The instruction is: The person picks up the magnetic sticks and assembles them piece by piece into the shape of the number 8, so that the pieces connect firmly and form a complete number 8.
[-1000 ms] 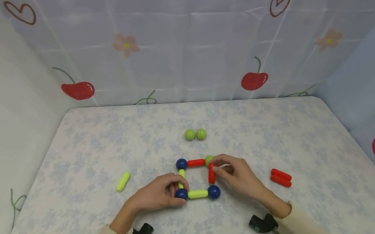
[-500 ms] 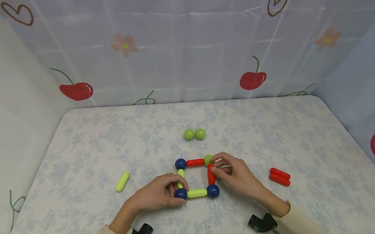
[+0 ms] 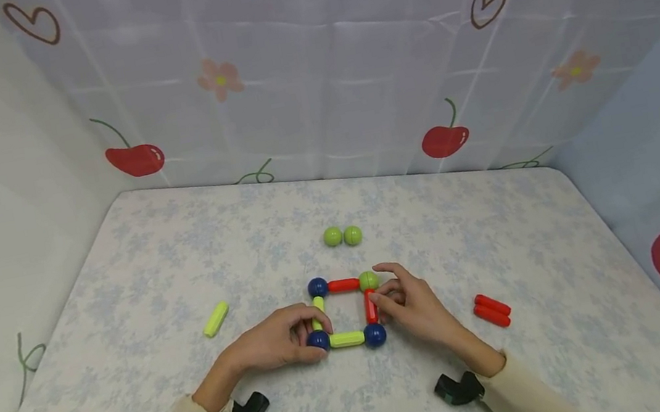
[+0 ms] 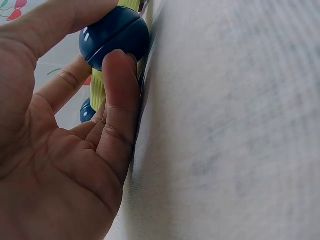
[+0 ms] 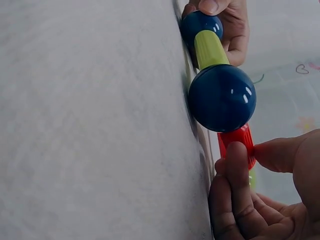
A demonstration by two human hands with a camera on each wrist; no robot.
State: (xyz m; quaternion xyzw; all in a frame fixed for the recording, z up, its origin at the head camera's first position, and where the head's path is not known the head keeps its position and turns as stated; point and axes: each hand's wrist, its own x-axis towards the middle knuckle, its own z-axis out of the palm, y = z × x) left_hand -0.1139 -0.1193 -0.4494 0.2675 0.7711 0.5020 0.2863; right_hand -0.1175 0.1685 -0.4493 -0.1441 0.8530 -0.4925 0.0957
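Note:
Magnetic rods and balls form a four-sided frame on the table. My left hand (image 3: 283, 338) holds the blue ball (image 4: 115, 37) at its near left corner, thumb and fingers around it, beside the left yellow-green rod (image 3: 318, 311). With thumb and fingers, my right hand (image 3: 412, 303) pinches the red rod (image 5: 235, 142) on the right side. That rod runs between a green ball (image 3: 368, 281) and the near right blue ball (image 5: 222, 98). Another yellow-green rod (image 3: 347, 339) makes the near side. Along the far side lies a red rod (image 3: 344, 284), ending at a blue ball (image 3: 318, 287).
Two loose green balls, one of them the left ball (image 3: 332, 236), sit beyond the frame. A yellow-green rod (image 3: 216, 319) lies to the left, two red rods (image 3: 491, 311) to the right. Printed curtains (image 3: 297, 94) stand behind the table (image 3: 142, 268).
My right index finger has lifted off the green ball, which shows more fully now. Thumb and other fingers stay at the red rod. The left hand keeps its place on the blue ball.

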